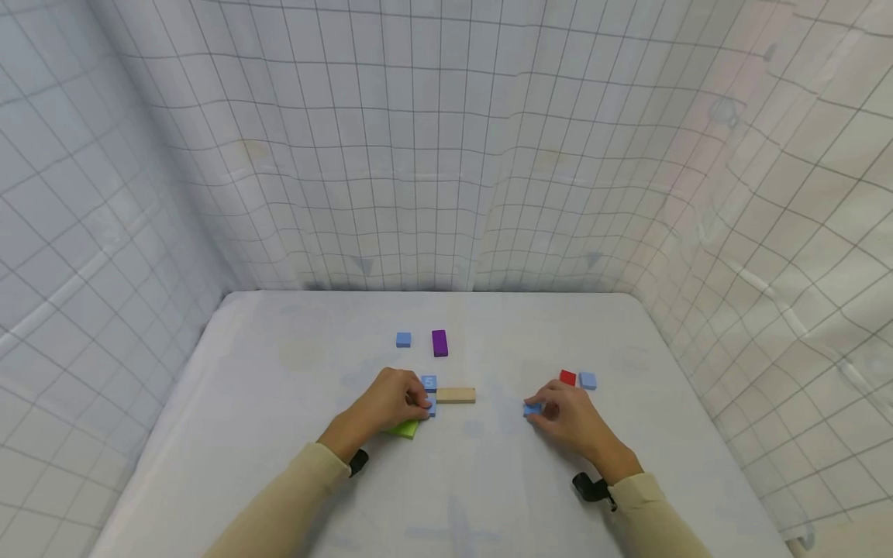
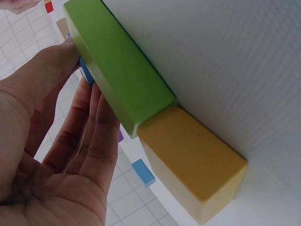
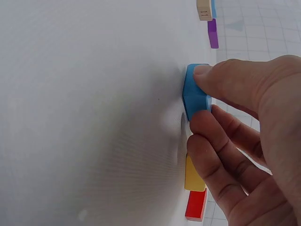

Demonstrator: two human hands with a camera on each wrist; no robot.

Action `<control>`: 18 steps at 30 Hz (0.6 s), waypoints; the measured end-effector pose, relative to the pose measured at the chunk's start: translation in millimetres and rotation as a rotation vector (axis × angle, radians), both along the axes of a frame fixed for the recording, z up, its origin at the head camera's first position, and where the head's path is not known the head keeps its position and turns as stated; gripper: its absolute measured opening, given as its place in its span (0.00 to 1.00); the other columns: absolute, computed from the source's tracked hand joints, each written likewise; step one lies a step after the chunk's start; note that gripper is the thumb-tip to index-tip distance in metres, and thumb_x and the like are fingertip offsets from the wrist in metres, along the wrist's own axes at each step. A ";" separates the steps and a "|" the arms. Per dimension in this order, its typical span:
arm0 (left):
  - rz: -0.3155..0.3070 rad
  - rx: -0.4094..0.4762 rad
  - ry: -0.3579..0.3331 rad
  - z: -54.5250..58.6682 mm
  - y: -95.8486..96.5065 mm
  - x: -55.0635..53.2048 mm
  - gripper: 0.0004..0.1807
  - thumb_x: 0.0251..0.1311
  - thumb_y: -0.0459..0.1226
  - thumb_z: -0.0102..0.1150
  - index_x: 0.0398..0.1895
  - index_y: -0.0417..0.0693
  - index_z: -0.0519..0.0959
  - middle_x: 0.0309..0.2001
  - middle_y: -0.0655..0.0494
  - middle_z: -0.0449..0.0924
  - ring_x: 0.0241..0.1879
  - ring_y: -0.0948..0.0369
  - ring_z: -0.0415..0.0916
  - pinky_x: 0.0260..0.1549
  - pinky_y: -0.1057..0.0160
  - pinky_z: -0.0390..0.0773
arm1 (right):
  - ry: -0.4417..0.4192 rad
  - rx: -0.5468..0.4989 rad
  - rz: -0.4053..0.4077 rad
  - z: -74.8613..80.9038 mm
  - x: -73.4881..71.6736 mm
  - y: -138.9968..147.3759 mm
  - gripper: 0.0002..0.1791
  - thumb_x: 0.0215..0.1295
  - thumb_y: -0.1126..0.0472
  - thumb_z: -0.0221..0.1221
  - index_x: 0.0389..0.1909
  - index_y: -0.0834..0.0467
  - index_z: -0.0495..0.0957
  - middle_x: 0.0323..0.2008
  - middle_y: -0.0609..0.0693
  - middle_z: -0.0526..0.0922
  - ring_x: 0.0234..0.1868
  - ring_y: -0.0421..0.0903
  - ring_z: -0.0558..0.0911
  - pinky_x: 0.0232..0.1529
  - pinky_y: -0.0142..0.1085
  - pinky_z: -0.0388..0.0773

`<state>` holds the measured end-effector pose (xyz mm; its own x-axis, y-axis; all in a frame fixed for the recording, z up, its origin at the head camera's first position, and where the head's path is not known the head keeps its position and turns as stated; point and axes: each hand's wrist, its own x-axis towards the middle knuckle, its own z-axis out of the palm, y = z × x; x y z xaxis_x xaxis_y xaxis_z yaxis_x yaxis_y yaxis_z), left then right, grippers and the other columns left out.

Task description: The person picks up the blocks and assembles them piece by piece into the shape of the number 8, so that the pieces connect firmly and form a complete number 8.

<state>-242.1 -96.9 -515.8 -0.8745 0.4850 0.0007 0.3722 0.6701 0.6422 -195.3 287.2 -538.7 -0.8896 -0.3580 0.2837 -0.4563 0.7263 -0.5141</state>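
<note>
My left hand [image 1: 393, 399] pinches a small blue block [image 2: 86, 71] between thumb and fingertips. Directly beside that block lies a flat green block [image 2: 117, 61], mostly covered by the hand in the head view. A yellow block [image 2: 193, 155] sits against the green one's end. Just beyond the left fingertips are a blue block marked 5 [image 1: 429, 382] and a long pale wooden block [image 1: 456, 396]. Further right, my right hand [image 1: 568, 418] holds another blue block [image 3: 195, 92] by thumb and fingertips, low over the white tabletop.
Beyond the right hand are a red block [image 1: 567, 377], a blue block [image 1: 587, 380] and, in the right wrist view, a yellow block [image 3: 194, 174]. A purple block [image 1: 439, 343] and a blue block [image 1: 404, 339] lie further back. Grid-patterned curtains [image 1: 446, 155] surround the table.
</note>
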 end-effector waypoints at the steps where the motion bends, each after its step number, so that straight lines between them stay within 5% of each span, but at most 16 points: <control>1: -0.003 0.000 0.005 0.0 -0.4 0.0 0.07 0.63 0.32 0.88 0.32 0.51 0.96 0.40 0.60 0.92 0.40 0.66 0.80 0.44 0.65 0.87 | 0.003 -0.003 -0.001 -0.1 0.1 -0.5 0.12 0.64 0.70 0.84 0.46 0.58 0.96 0.42 0.48 0.93 0.37 0.34 0.85 0.42 0.29 0.88; 10: 0.013 -0.008 0.018 -0.7 -1.2 0.7 0.07 0.64 0.33 0.87 0.31 0.52 0.96 0.39 0.61 0.91 0.40 0.66 0.79 0.43 0.67 0.85 | 0.043 0.003 -0.005 2.6 0.4 -3.8 0.09 0.62 0.69 0.85 0.37 0.55 0.95 0.38 0.45 0.91 0.37 0.34 0.85 0.43 0.30 0.89; 18: -0.003 0.022 0.015 -0.9 -1.1 2.0 0.07 0.64 0.31 0.87 0.31 0.50 0.96 0.40 0.59 0.92 0.40 0.66 0.80 0.43 0.66 0.86 | -0.028 0.008 -0.025 6.2 1.6 -5.2 0.09 0.62 0.69 0.85 0.34 0.55 0.94 0.38 0.44 0.91 0.38 0.33 0.83 0.43 0.29 0.88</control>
<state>-240.0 -98.0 -516.7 -0.8730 0.4872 0.0245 0.3836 0.6546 0.6514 -193.6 282.0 -532.5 -0.9059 -0.3375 0.2558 -0.4233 0.7416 -0.5204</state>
